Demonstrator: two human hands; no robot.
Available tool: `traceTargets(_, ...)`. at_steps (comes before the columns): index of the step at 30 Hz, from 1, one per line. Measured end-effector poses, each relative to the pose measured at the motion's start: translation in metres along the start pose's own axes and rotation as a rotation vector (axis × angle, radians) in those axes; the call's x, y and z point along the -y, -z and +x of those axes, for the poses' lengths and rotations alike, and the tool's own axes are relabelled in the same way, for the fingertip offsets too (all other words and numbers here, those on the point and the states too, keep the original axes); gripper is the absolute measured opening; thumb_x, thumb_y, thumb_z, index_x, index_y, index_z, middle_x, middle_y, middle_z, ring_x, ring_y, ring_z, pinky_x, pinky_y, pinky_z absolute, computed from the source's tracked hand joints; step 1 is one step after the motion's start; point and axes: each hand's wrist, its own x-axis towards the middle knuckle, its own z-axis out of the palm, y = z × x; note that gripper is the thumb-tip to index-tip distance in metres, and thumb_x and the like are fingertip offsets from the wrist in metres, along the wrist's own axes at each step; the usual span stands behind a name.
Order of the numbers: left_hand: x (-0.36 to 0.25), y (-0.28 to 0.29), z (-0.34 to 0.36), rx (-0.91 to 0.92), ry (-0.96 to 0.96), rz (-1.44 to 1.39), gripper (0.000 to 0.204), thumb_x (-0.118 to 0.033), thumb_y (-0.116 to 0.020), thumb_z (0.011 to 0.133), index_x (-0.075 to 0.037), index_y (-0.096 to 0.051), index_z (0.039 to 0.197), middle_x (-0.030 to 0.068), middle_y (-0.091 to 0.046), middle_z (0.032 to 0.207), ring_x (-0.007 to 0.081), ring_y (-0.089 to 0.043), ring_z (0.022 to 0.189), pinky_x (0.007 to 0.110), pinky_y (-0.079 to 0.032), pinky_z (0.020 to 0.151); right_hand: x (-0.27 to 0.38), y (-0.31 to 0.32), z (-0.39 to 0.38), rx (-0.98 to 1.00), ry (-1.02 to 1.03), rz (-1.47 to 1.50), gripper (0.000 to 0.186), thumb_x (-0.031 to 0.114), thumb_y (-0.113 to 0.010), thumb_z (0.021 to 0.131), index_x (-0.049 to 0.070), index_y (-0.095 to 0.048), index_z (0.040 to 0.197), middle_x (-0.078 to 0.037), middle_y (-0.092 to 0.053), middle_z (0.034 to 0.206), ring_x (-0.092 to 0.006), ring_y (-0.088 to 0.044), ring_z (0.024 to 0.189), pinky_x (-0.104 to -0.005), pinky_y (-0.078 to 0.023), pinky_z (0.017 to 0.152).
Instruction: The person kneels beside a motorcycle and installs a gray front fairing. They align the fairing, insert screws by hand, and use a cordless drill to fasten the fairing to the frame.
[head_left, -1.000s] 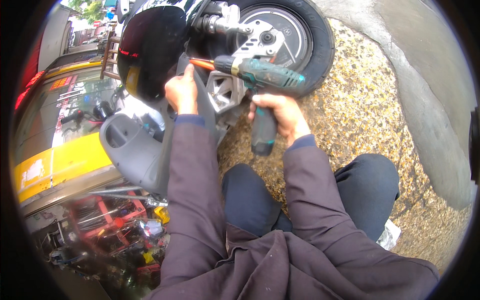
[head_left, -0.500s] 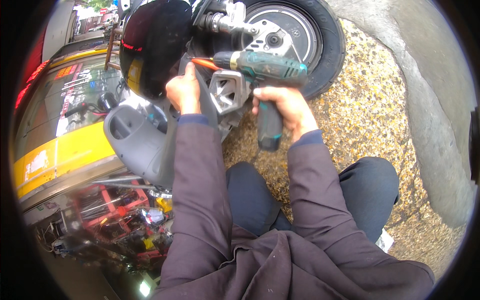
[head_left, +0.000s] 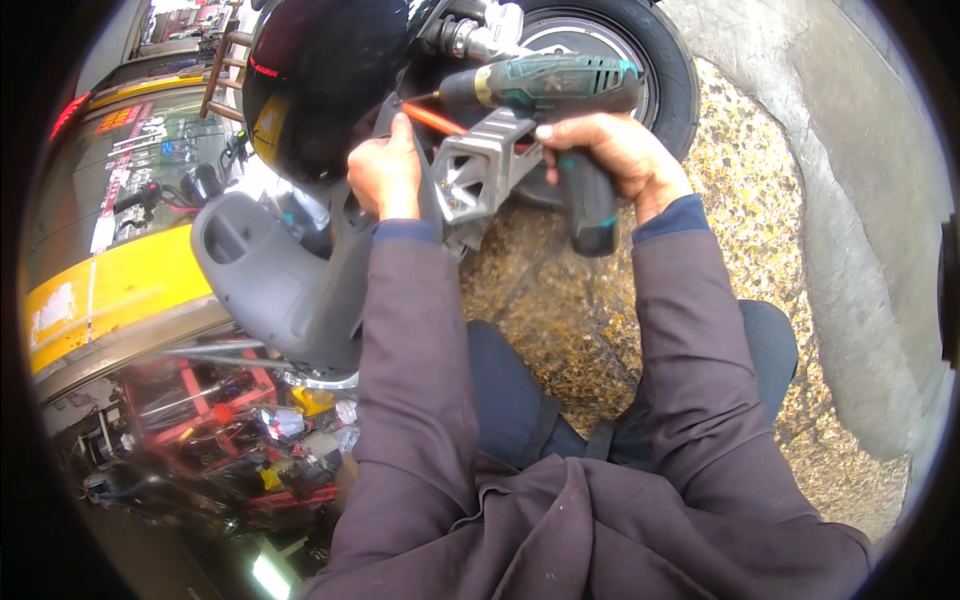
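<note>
My right hand (head_left: 625, 155) grips the handle of a black and teal cordless drill (head_left: 555, 85), held level with its thin bit pointing left at the dark grey plastic panel (head_left: 428, 190) of a scooter. My left hand (head_left: 385, 170) is closed on that panel's upper part, thumb up, just below the bit's tip; whether the tip touches is hard to tell. An orange strip (head_left: 435, 120) shows under the bit. Below the drill is a silver metal footrest (head_left: 470, 170); behind it are the wheel (head_left: 670, 80) and glossy black bodywork (head_left: 320, 70).
A grey scooter cowl (head_left: 250, 260) with handlebars lies at left, beside a glass cabinet with a yellow band (head_left: 70, 310). Red racks (head_left: 185, 410) of tools and parts are at lower left, a wooden chair (head_left: 220, 75) behind, pebbled ground (head_left: 750, 200) and a concrete edge (head_left: 870, 220) at right.
My right hand and the drill have moved up and to the right in the view, the drill's back end higher. My left hand, still on the panel, appears slightly higher and further right.
</note>
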Motion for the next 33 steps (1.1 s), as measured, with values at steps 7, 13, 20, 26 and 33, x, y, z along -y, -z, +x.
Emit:
traceTargets(7,-0.003,0.002,-0.001,0.019,0.031,0.007,0.054,-0.056,-0.074,0.079,-0.003,-0.078,0.093,0.019,-0.075,0.094,0.0355,-0.072,0.092,0.044,-0.054,0.084,0.012,0.003,0.007,-0.043,-0.002,-0.12,0.015,0.009,-0.072,0.082,-0.002,-0.07,0.092,-0.01,-0.068,0.076,-0.0185,-0.064,0.061,-0.0302,-0.054,0.062)
traceTargets(13,-0.005,0.004,-0.002,0.028,0.033,0.021,0.054,-0.056,-0.074,0.08,-0.003,-0.078,0.093,0.0188,-0.075,0.095,0.0353,-0.071,0.092,0.044,-0.054,0.084,-0.001,0.002,0.008,-0.039,0.1,-0.212,0.017,0.007,-0.074,0.081,-0.003,-0.071,0.095,-0.009,-0.069,0.079,-0.0174,-0.064,0.064,-0.0298,-0.054,0.063)
traceTargets(20,-0.007,0.006,-0.002,0.044,0.054,0.03,0.053,-0.056,-0.073,0.081,-0.005,-0.078,0.096,0.018,-0.075,0.098,0.0356,-0.071,0.095,0.044,-0.054,0.085,-0.028,0.003,0.006,-0.017,0.174,-0.276,0.026,0.009,-0.074,0.082,0.001,-0.071,0.106,-0.005,-0.069,0.086,-0.0145,-0.063,0.073,-0.0301,-0.053,0.07)
traceTargets(26,-0.013,0.009,-0.007,0.049,0.06,0.052,0.046,-0.051,-0.072,0.084,-0.006,-0.079,0.096,0.014,-0.076,0.095,0.0325,-0.072,0.093,0.043,-0.054,0.084,-0.045,0.009,0.014,-0.032,0.205,-0.305,0.028,0.009,-0.074,0.082,0.002,-0.07,0.109,-0.006,-0.069,0.089,-0.0154,-0.064,0.076,-0.0308,-0.054,0.073)
traceTargets(33,-0.009,0.011,-0.005,0.091,0.056,0.036,0.052,-0.057,-0.071,0.083,-0.008,-0.079,0.096,0.0164,-0.075,0.1,0.0347,-0.071,0.096,0.044,-0.054,0.084,-0.066,0.005,0.012,-0.075,0.193,-0.195,0.03,0.01,-0.077,0.082,0.002,-0.068,0.11,-0.006,-0.071,0.095,-0.0156,-0.066,0.077,-0.0317,-0.056,0.073)
